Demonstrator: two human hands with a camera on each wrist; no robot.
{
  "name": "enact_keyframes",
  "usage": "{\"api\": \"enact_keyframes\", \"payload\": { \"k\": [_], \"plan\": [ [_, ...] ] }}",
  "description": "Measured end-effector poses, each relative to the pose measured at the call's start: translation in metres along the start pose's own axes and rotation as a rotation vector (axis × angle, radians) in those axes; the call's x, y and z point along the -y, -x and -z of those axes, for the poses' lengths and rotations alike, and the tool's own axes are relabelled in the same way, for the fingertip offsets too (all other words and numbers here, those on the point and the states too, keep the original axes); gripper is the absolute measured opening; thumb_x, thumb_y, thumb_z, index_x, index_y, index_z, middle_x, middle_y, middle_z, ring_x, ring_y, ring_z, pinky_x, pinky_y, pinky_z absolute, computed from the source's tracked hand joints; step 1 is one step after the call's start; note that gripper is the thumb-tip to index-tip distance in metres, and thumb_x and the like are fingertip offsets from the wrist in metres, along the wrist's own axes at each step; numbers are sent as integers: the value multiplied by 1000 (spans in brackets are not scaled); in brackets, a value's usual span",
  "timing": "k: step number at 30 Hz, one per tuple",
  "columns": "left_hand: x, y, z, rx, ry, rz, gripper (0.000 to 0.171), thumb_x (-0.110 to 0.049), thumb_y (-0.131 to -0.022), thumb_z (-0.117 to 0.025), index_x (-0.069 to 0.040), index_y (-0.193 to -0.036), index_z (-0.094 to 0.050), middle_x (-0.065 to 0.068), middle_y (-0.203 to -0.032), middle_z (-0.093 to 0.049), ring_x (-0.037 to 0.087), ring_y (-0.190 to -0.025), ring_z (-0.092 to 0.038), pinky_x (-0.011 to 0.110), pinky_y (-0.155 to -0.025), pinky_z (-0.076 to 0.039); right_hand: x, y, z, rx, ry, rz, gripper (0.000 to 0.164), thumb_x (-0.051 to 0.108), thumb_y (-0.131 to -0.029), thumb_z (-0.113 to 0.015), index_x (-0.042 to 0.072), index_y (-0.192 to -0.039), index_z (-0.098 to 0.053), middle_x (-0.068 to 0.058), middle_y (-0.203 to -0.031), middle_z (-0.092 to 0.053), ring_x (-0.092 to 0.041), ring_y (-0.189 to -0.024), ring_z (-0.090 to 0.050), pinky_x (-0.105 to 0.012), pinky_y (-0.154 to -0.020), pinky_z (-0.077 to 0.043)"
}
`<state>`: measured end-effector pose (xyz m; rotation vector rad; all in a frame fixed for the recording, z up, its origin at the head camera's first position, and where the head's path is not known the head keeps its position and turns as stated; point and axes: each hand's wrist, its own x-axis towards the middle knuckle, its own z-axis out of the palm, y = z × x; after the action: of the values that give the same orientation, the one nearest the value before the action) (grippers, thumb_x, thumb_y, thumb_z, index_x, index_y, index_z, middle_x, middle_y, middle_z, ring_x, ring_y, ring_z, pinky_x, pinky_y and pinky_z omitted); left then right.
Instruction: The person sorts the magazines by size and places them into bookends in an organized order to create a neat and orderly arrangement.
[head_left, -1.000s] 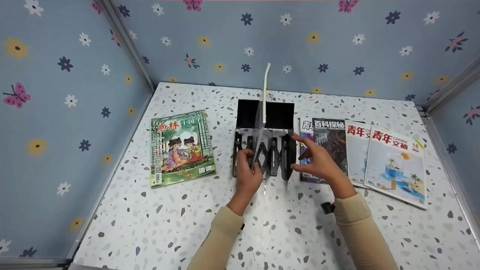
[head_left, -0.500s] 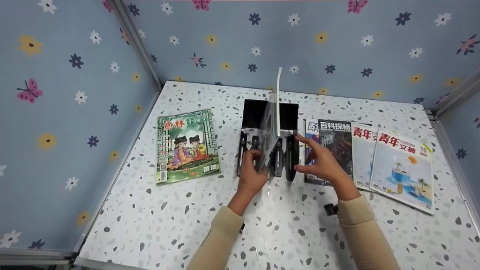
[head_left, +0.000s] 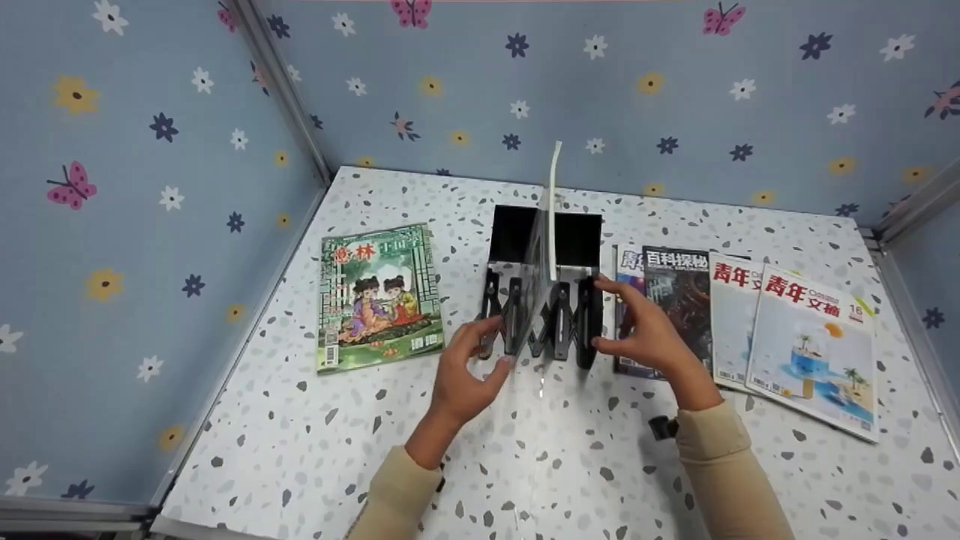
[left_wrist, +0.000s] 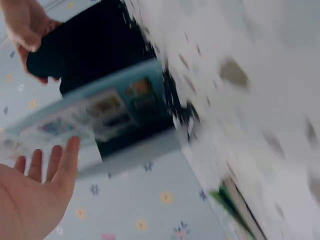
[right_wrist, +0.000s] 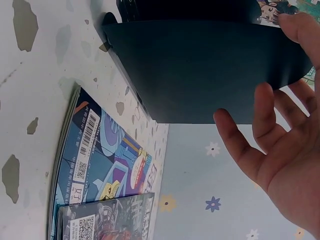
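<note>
A black expandable book rack (head_left: 589,322) with crisscross links along its front stands mid-table. Upright between its end panels is a thin magazine (head_left: 553,217); its pale blue side (left_wrist: 142,95) shows blurred in the left wrist view. My left hand (head_left: 461,379) is at the rack's left front, fingers spread and holding nothing; in the left wrist view its fingers (left_wrist: 67,162) are close to the magazine, and contact is hard to judge. My right hand (head_left: 652,330) holds the rack's right end panel (right_wrist: 195,70) by its edge, thumb on one side and fingers on the other.
A green-covered magazine (head_left: 382,300) lies flat at the left. Several magazines overlap at the right, with a white one (head_left: 814,352) outermost and a dark one (head_left: 679,307) near the rack. Flower-patterned panels (head_left: 450,90) enclose the speckled table (head_left: 300,450).
My left hand has let go of the upright magazine and drawn back to the left and toward me. The magazine stays standing in the rack. My right hand keeps hold of the end panel.
</note>
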<state>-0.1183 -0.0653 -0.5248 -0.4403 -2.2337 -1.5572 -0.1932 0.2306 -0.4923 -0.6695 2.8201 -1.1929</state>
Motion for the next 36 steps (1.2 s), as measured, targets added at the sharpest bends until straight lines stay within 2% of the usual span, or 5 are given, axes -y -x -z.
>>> {"api": "enact_keyframes", "payload": {
  "k": [4,10,19,28,36],
  "plan": [
    [12,-1,29,-132,-43,3,46,-9,-82,-70,-12,-128,-60,8,-120,-64,22,-112,-60,38,-80,-56,0,2,0,-6,8,-14,84,21,-72,-83,30,-144,-42,3,-127,-58,-16,-64,-50,-29,-59,-45],
    [33,-3,75,-217,-82,209,56,-10,-83,-73,-11,-135,-54,11,-126,-60,30,-116,-56,48,-86,-52,0,1,-2,-11,2,-31,84,19,-71,-84,27,-144,-43,-5,-75,-54,-15,-60,-48,-29,-57,-45],
    [60,-2,134,-275,-269,502,75,-29,-87,-70,-17,-151,-33,16,-149,-40,36,-138,-36,55,-107,-34,0,-1,-4,-10,2,-10,85,20,-70,-85,32,-143,-43,-4,-80,-56,-13,-59,-47,-27,-55,-45],
    [85,-11,162,-100,-447,973,109,-68,-79,-60,-22,-157,2,22,-159,-15,50,-141,-16,70,-101,-27,0,-1,-1,-6,15,-4,84,20,-71,-84,26,-144,-43,-2,-78,-53,-13,-57,-47,-28,-55,-45],
    [104,-15,151,67,-556,1122,117,-63,-77,-66,-15,-156,6,30,-155,-16,55,-138,-17,76,-98,-23,1,1,1,1,30,-6,84,22,-72,-84,29,-144,-41,-1,-102,-61,-13,-57,-48,-29,-56,-46]
  ]
}}
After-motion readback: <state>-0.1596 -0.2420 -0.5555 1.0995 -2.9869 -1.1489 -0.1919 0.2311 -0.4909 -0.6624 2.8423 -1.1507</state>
